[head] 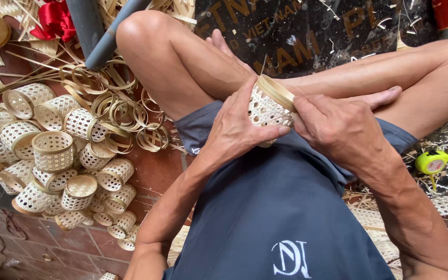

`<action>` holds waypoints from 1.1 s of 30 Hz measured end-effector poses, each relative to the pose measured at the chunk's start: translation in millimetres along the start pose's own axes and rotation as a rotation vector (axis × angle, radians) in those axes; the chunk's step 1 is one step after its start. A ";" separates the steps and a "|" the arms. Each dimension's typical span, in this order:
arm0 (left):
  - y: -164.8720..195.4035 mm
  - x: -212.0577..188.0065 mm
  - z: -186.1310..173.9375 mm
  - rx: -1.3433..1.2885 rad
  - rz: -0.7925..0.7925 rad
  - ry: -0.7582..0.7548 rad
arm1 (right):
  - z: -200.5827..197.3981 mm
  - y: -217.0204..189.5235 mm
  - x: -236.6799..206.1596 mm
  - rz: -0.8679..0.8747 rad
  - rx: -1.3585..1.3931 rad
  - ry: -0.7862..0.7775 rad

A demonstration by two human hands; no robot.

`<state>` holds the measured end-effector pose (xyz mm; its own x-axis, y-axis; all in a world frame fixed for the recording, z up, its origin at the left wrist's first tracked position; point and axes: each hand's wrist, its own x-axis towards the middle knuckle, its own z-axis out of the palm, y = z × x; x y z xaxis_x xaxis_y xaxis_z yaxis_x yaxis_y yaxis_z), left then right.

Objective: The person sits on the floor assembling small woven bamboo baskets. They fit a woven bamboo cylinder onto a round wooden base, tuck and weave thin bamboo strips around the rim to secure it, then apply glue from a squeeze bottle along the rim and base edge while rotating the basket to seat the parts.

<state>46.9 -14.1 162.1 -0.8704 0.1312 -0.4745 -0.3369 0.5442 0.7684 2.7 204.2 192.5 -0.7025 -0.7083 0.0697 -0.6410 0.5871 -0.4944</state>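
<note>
A small woven bamboo basket point(268, 103) with an open lattice wall and a plain bamboo rim lies tilted over my lap, rim facing up and to the right. My left hand point(237, 124) wraps around its left side, thumb across the bottom. My right hand point(338, 129) grips the right side, fingers pressing at the rim band. Both hands hold it together above my crossed bare legs and dark grey shirt.
A heap of several similar woven baskets point(53, 155) lies on the red tile floor at left, with loose bamboo hoops point(120, 111) beside it. A yellow tape measure point(432, 162) sits at right. A dark printed mat point(307, 31) lies ahead. Red ribbon point(55, 21) at top left.
</note>
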 end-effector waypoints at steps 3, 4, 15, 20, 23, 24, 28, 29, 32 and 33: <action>-4.0 -1.0 1.1 0.000 -0.045 -0.022 | 3.4 -0.7 3.6 -0.004 -0.010 -0.003; -6.1 -1.2 1.4 0.001 -0.051 -0.027 | 3.5 -0.8 4.3 -0.001 0.014 0.017; -39.7 16.5 -3.5 -1.339 -0.131 -0.470 | -1.5 3.0 -18.8 0.245 0.408 0.471; -37.9 16.2 6.0 -1.515 -0.308 -0.534 | 31.8 -3.3 -55.6 0.499 0.988 0.531; -37.4 14.3 12.7 -1.575 -0.284 -0.532 | 47.7 -5.8 -62.4 0.546 1.116 0.511; -36.9 13.6 14.6 -1.573 -0.253 -0.521 | 50.4 -6.6 -61.2 0.587 1.127 0.516; -32.1 8.3 17.9 -1.076 0.155 -0.267 | 41.6 -10.5 -51.6 0.585 1.001 0.529; -30.4 6.2 17.3 -0.906 0.205 -0.195 | 35.9 -11.8 -49.4 0.555 0.928 0.525; -24.6 2.0 14.6 -0.559 0.337 -0.047 | 17.0 -15.3 -44.8 0.461 0.833 0.456; -22.7 1.2 14.1 -0.554 0.371 -0.042 | 12.0 -16.6 -43.5 0.462 0.803 0.438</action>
<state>58.7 -14.6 138.0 -0.9533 0.2655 -0.1442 -0.1624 -0.0478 0.9856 47.6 220.5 187.2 -0.9827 -0.1798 -0.0442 0.0043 0.2161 -0.9764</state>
